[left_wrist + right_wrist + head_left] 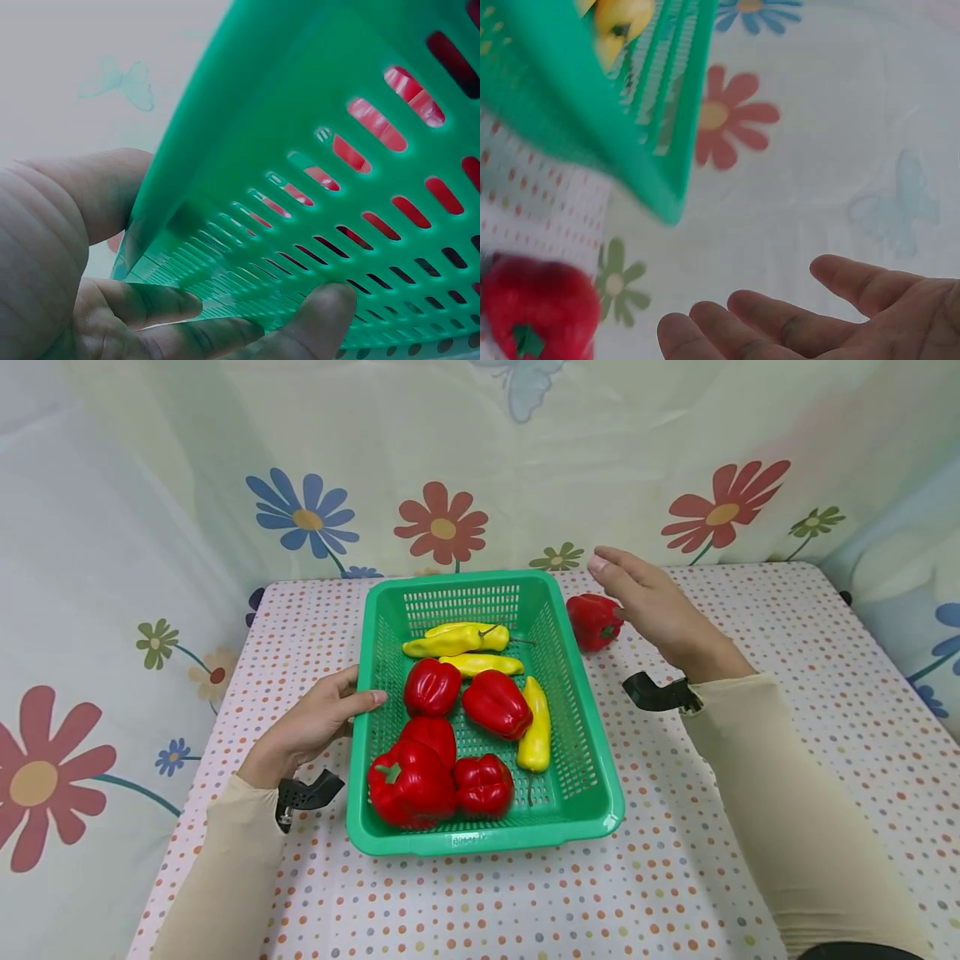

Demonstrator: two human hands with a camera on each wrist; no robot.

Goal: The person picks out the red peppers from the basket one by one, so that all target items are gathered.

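Note:
A green plastic basket [487,839] with slotted walls stands on the table. Inside it lie several red bell peppers [431,687] and several long yellow peppers [535,727]. My left hand [318,718] grips the basket's left rim, the thumb over the edge and the fingers against the outer wall [300,135]. Beyond the basket's right side is another red bell pepper [594,621], on the table. My right hand [652,606] is held just right of that pepper, fingers extended; the right wrist view shows the palm with nothing in it, apart from the red bell pepper [540,307].
A dotted cloth covers the table [480,910]. Behind it hangs a floral curtain [570,485], close to the back edge. Each wrist carries a black camera mount, such as the right mount [660,693].

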